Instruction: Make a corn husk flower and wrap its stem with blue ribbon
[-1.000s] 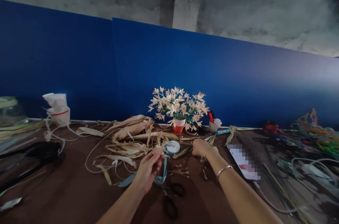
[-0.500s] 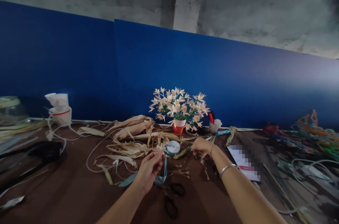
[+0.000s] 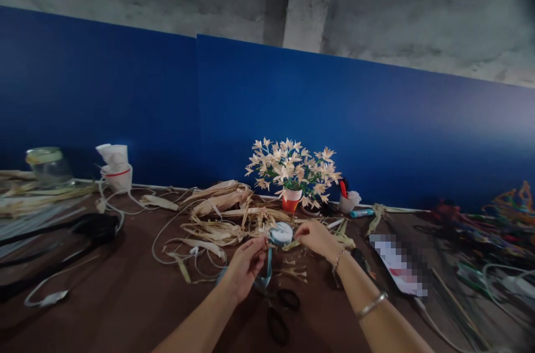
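My left hand (image 3: 246, 266) is closed in a pinch, with fingertips beside a roll of light-blue ribbon (image 3: 281, 235); whatever lies between them is too small to make out. On the roll's other side is my right hand (image 3: 318, 240), its thumb and fingers pressed together; I cannot tell what they hold. A loose tail of blue ribbon (image 3: 268, 269) curves down from the roll. Below it, black-handled scissors (image 3: 278, 326) lie on the brown table. Dried corn husks (image 3: 221, 204) are heaped behind my left hand, and small husk scraps (image 3: 293, 272) lie between the hands.
Husk-like flowers (image 3: 292, 166) stand in an orange-and-white pot (image 3: 291, 200) by the blue partition (image 3: 267, 97). A phone (image 3: 397, 266), its picture pixelated, lies at right near tangled colourful cords (image 3: 501, 219). White cable, a paper-filled cup (image 3: 118, 179) and a glass jar (image 3: 50, 168) occupy the left.
My right hand has moved left, closer to the ribbon roll and my left hand. My left hand stays pinched. The whole view has shifted slightly, with things now further right.
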{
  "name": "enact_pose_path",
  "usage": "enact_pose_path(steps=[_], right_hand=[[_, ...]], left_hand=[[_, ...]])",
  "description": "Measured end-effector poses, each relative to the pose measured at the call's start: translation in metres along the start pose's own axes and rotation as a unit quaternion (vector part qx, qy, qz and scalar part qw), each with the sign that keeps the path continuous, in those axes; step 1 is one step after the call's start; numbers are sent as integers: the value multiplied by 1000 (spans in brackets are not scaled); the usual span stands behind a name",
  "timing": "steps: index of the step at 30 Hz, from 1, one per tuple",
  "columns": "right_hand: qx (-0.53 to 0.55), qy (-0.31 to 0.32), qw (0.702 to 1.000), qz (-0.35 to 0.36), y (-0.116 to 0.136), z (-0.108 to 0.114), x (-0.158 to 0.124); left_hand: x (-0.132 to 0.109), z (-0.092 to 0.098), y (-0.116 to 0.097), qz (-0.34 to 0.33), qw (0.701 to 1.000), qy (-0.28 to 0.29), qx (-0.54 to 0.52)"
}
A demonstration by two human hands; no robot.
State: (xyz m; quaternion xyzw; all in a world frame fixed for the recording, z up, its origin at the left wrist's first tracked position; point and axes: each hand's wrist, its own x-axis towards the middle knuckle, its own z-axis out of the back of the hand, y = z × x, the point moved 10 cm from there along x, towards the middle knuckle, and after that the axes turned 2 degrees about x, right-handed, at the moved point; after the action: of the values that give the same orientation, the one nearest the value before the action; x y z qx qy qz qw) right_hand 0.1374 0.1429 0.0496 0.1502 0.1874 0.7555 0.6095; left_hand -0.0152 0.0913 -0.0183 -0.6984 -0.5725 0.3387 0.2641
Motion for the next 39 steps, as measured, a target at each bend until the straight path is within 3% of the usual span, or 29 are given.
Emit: enact_pose_path(steps=[4,8,11,20,39], right_hand=[[127,-29,990,60,35,-19,-17],[413,11,910,36,39,-55,-27],[487,52,872,18,40,-75,-34],[537,92,838,-5,39,-89,-41],[523,84,848,-8,38,-86,-41]], left_hand=[[0,0,1,3,1000,-3,-2],[2,1,1,-4,1000,4,-6],[3,-1,5,0,1000,19,-6],[3,0,17,32,999,16,-20],[2,-2,21,55,998,19,-33]])
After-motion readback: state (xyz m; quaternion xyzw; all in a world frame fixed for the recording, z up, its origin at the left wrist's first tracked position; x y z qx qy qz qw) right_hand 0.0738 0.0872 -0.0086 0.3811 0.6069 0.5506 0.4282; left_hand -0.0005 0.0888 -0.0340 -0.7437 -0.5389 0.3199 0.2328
